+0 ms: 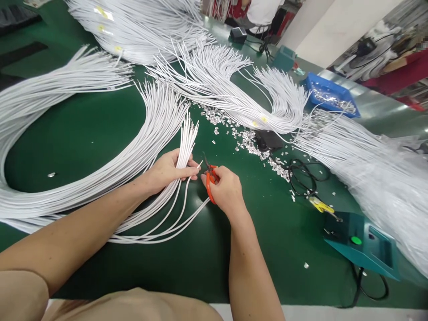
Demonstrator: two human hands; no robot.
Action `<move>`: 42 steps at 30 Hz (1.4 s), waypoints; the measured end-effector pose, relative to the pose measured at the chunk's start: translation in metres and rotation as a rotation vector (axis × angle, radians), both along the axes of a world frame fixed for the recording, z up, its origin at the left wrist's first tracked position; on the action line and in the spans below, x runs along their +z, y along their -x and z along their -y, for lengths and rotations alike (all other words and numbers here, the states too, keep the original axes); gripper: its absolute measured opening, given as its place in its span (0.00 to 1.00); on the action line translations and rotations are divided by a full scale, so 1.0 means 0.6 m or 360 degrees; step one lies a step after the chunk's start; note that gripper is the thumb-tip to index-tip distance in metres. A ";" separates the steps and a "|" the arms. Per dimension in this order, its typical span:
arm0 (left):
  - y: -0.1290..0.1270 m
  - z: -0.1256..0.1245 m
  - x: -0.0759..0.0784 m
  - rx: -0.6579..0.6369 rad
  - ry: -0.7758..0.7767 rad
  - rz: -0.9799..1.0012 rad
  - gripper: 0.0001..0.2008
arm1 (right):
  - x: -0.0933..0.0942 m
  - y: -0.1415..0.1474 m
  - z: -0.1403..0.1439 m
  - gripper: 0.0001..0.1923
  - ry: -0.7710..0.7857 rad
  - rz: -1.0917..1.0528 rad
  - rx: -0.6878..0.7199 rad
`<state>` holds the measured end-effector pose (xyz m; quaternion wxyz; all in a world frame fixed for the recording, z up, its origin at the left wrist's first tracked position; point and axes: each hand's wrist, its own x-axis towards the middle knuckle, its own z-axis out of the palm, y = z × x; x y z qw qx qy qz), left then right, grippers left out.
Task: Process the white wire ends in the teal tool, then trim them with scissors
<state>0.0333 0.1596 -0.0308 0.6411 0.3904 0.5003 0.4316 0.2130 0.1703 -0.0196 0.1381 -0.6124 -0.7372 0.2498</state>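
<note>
A single white wire (193, 171) sticks out between the two hands near the middle of the green counter (100, 133), its bare tip pointing at the cutter's black blades. The left hand (167, 171) has its fingers (187, 171) closed around that wire and rests on a fanned bundle of white wires (150, 133) whose cut ends spread out just above it. The right hand (225, 191) has its fingers curled shut around the orange handles of the cutter (210, 180), just beside the wire's tip; whether the blades touch the wire cannot be told. Loose wires loop below both hands. More wire bundles (214, 84) arc across the far counter, with a scatter of small white scraps (247, 142) running rightward to a black cable (301, 176). A teal box (363, 243) with a green button sits at the right, near a clear bag of wires (384, 178). A blue tray (329, 96) lies farther back
</note>
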 end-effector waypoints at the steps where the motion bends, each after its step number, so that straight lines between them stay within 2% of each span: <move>1: 0.000 0.000 -0.001 0.0006 -0.0009 -0.0020 0.18 | -0.001 0.001 0.001 0.10 -0.0007 0.0074 0.0041; 6: -0.001 0.001 -0.003 0.0014 -0.0067 -0.0043 0.17 | -0.001 0.006 0.007 0.14 -0.0081 0.0207 0.0136; 17: 0.001 0.001 -0.010 0.0007 -0.0151 -0.0131 0.17 | 0.009 0.011 0.013 0.10 -0.0142 0.0402 0.0183; 27: -0.003 -0.001 0.001 0.0057 -0.0218 -0.0193 0.13 | 0.008 0.010 0.014 0.12 -0.0216 0.0398 0.0195; 29: -0.003 0.001 0.002 0.0045 -0.0230 -0.0153 0.13 | 0.009 0.004 0.012 0.12 -0.0140 0.0287 0.0186; 31: -0.005 0.002 0.003 0.0023 -0.0216 -0.0119 0.12 | 0.011 -0.003 0.008 0.12 -0.0010 0.0028 0.0122; 34: -0.008 0.005 0.007 -0.0041 -0.0154 -0.0056 0.12 | 0.014 -0.007 0.003 0.09 0.0192 -0.0675 -0.0044; 37: -0.010 0.007 0.010 -0.0106 -0.0118 0.0026 0.11 | 0.016 0.001 0.001 0.12 0.0351 -0.1282 -0.0059; 39: -0.009 0.008 0.009 -0.0136 -0.0118 0.0076 0.11 | 0.018 0.008 0.002 0.10 0.0406 -0.1440 -0.0026; 42: -0.007 0.008 0.005 -0.0166 -0.0120 0.0130 0.12 | 0.019 0.017 0.005 0.07 0.0426 -0.1488 -0.0070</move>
